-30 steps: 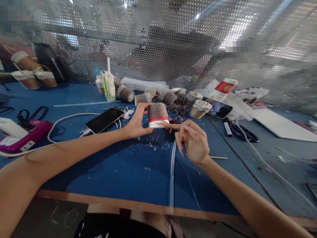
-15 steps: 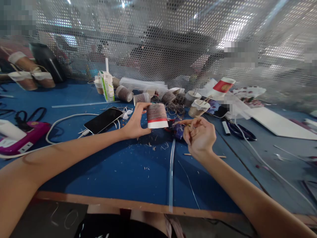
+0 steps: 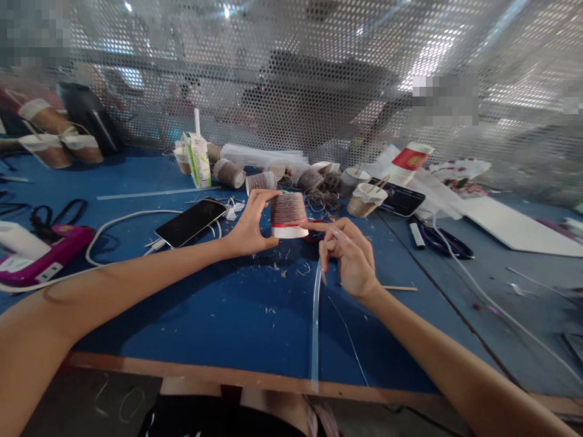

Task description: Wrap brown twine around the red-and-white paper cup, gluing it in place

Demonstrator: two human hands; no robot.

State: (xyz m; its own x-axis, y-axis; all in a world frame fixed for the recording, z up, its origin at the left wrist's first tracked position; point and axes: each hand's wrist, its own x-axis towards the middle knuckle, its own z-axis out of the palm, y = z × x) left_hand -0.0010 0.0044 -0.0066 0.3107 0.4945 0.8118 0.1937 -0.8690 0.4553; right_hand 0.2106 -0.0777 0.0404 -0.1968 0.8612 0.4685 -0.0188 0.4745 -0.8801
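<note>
A paper cup (image 3: 288,212), wound with brown twine, has a red stripe and a white rim at its lower end. My left hand (image 3: 250,226) grips it from the left, fingers above and thumb below. From the right, my right hand (image 3: 348,249) reaches over with its index finger stretched out, the tip touching the cup near the red stripe. The other fingers of that hand are bent, and nothing shows between them. Small scraps and bits of fibre lie on the blue table (image 3: 218,328) under the cup.
A black phone (image 3: 191,222) with a white cable lies left. Behind are a drink carton (image 3: 197,159), twine-wrapped cups (image 3: 229,173) and loose twine (image 3: 321,193). A clear strip (image 3: 316,328) runs towards the front edge. Further right are a lit phone (image 3: 403,199) and a white board (image 3: 523,226).
My right hand has moved left, and its index finger has come to the cup. The cup has shifted very slightly. The screen of the phone at the right now looks different.
</note>
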